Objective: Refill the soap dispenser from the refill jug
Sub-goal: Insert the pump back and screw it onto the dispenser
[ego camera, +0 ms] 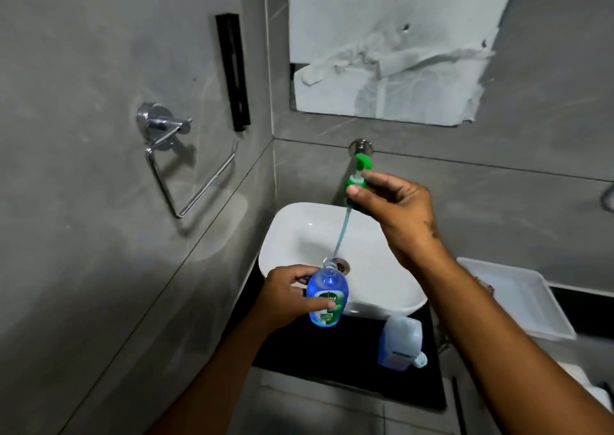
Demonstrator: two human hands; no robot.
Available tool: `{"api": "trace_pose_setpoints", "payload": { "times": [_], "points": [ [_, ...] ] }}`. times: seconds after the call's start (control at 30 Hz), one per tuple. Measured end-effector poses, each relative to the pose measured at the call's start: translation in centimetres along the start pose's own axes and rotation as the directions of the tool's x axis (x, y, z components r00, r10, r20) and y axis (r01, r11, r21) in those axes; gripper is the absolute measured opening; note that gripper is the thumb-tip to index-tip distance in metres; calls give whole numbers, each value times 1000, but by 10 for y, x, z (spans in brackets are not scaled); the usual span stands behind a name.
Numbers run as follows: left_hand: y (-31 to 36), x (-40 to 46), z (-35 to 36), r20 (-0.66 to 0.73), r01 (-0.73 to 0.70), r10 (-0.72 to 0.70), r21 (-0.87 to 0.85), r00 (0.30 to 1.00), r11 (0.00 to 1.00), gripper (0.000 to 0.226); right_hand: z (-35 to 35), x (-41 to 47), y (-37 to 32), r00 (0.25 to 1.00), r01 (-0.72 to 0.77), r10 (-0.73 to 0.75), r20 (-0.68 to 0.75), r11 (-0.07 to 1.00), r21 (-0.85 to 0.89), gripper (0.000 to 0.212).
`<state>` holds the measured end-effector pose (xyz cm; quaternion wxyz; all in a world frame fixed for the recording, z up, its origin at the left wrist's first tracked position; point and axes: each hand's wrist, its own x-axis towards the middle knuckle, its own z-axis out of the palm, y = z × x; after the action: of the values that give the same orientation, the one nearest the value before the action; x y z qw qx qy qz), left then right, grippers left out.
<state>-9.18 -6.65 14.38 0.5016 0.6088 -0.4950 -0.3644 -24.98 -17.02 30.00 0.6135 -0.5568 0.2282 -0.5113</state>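
Head view: soap dispenser [327,296] within left fingers [319,305], over sink [292,232].

Dispenser label [328,305] partly hidden under left hand [285,296]; refill jug [400,343] blurred; white tray [518,298] partly behind right forearm

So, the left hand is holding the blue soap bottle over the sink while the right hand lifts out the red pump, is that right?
Not quite: the pump is green, not red, as the head view shows. The left hand does hold the blue soap bottle over the sink while the right hand lifts it out.
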Motion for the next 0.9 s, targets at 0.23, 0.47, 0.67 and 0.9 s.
{"api": "trace_pose_setpoints", "payload": {
  "times": [0.23, 0.47, 0.67, 0.9],
  "points": [
    [28, 14, 21, 93, -33, 40, -74, 995, 997, 48, -32, -15, 2, 1000, 16, -15, 9, 998, -62, 30],
    [38, 19, 24, 89, -56, 60, -49, 994, 997, 50, -52, -34, 39, 987, -25, 51, 153, 985, -170, 34],
    [42, 20, 18, 79, -74, 79, -55, 994, 996, 48, -57, -39, 62, 983, -44, 88, 161, 964, -263, 35],
    [40, 18, 14, 85, -70, 72, -32, 994, 997, 46, -60, -42, 67, 973, -37, 117, 200, 930, -367, 44]
  ]
}}
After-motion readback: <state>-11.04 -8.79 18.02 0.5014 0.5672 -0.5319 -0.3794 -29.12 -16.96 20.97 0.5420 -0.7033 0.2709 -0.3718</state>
